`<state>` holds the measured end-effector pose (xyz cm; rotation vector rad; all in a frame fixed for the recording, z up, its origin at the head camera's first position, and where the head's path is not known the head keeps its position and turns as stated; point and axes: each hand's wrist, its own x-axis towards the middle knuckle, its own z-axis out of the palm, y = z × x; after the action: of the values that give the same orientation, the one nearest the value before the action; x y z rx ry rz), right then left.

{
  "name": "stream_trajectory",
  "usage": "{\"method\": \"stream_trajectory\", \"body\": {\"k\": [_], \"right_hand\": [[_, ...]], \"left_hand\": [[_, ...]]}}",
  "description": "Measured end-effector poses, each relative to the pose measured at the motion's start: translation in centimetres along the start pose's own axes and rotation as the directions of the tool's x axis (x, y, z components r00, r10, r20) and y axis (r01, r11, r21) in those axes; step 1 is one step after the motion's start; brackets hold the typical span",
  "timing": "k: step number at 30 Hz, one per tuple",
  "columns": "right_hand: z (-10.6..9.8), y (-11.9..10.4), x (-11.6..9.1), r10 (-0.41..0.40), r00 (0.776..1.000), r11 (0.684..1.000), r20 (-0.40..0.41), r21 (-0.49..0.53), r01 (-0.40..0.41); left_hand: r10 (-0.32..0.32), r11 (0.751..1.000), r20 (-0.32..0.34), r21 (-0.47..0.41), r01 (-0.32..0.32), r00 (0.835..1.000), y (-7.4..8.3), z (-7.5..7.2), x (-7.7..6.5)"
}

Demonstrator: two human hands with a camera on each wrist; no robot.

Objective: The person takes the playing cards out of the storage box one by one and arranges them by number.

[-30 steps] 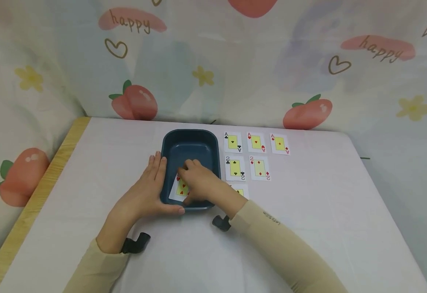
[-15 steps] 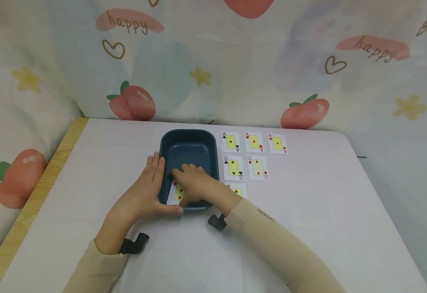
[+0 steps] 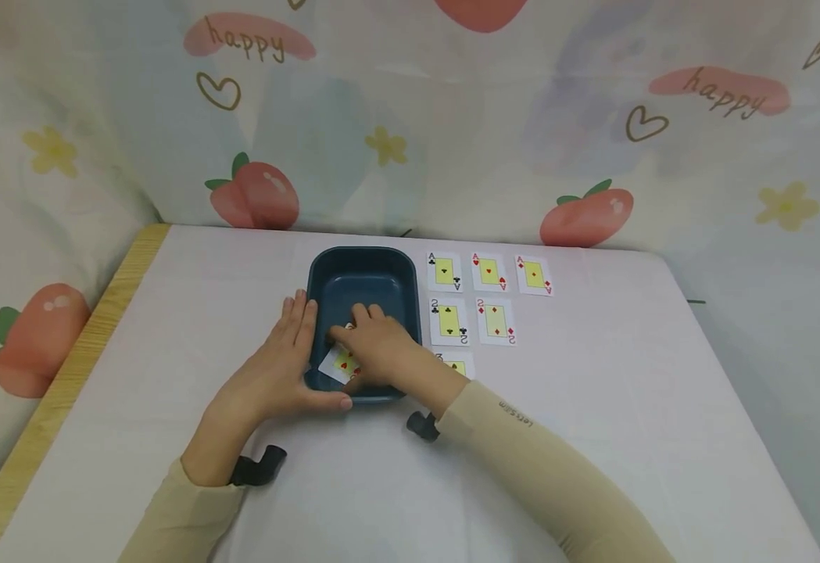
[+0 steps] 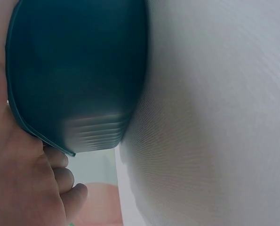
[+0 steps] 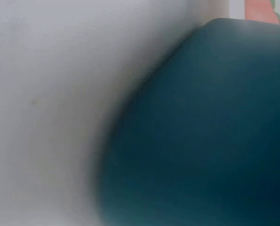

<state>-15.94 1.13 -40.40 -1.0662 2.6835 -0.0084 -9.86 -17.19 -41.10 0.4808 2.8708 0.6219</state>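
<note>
A dark blue tray (image 3: 360,293) lies on the table, its side wall (image 4: 83,61) filling much of the left wrist view. My left hand (image 3: 279,367) rests along the tray's left rim, fingers straight and thumb stretched along the near edge. Inside the near half of the tray, my right hand (image 3: 377,344) grips a playing card (image 3: 337,366) with red pips on a yellow panel. The card sits at a slant, and the hand covers its right part. The right wrist view shows mostly the tray's outer wall (image 5: 191,132).
Right of the tray, face-up cards lie in rows: three aces (image 3: 488,272) at the back, two twos (image 3: 496,321) before them, and a three (image 3: 459,364) partly behind my right forearm. A patterned curtain (image 3: 417,102) stands behind the white-covered table (image 3: 628,375).
The card in the tray has turned to a steeper slant under my right hand, whose fingers shifted slightly. My left hand stays at the tray's rim.
</note>
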Motion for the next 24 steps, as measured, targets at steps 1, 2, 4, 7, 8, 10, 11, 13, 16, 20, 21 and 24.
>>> {"method": "stream_trajectory", "body": {"k": [1,2,4,7,8,10,11,13,16,20,21,24], "right_hand": [[-0.1,-0.1,0.0,0.003,1.000,1.000,0.007,0.006,-0.003],[-0.1,-0.2,0.1,0.006,1.000,1.000,0.014,0.013,-0.007],[-0.2,-0.3,0.1,0.015,1.000,0.999,0.024,0.033,-0.016],[-0.4,-0.2,0.1,0.018,0.999,0.998,0.029,0.058,-0.020],[-0.4,-0.2,0.1,0.017,1.000,0.998,0.026,0.064,-0.019],[-0.6,0.0,-0.2,0.019,1.000,0.996,0.020,0.082,-0.021],[-0.6,0.1,-0.3,0.022,1.000,0.996,0.018,0.091,-0.023],[-0.7,0.3,-0.7,0.024,1.000,0.994,0.014,0.106,-0.026],[-0.7,0.3,-1.2,0.025,1.000,0.994,0.009,0.107,-0.026],[-0.6,0.0,-1.6,0.026,1.000,0.999,0.000,0.020,-0.026],[-0.6,-0.2,-1.6,0.033,0.999,0.999,-0.001,-0.005,-0.033],[-0.7,-0.6,-1.8,0.060,0.998,0.996,0.005,-0.060,-0.060]], "left_hand": [[0.000,1.000,0.000,-0.003,0.000,1.000,0.0,0.0,0.0],[-0.001,1.000,-0.001,-0.006,0.001,1.000,0.0,-0.1,0.0],[0.000,1.000,-0.003,-0.005,0.000,1.000,0.0,0.0,0.1],[0.002,1.000,-0.007,-0.006,-0.002,1.000,0.0,0.0,0.1],[0.002,1.000,-0.008,-0.004,-0.002,1.000,0.0,0.0,0.1],[0.004,1.000,-0.013,-0.003,-0.004,1.000,0.0,0.0,0.1],[0.004,1.000,-0.014,-0.005,-0.004,1.000,0.0,0.1,0.1],[0.005,1.000,-0.019,-0.004,-0.005,1.000,0.1,0.1,0.1],[0.005,1.000,-0.019,-0.001,-0.005,1.000,0.1,0.1,0.1],[0.006,1.000,-0.016,-0.003,-0.006,1.000,0.2,0.0,0.0],[0.007,1.000,-0.018,-0.006,-0.007,1.000,0.2,0.0,0.0],[0.010,1.000,-0.017,-0.014,-0.010,1.000,0.2,-0.1,0.0]]}}
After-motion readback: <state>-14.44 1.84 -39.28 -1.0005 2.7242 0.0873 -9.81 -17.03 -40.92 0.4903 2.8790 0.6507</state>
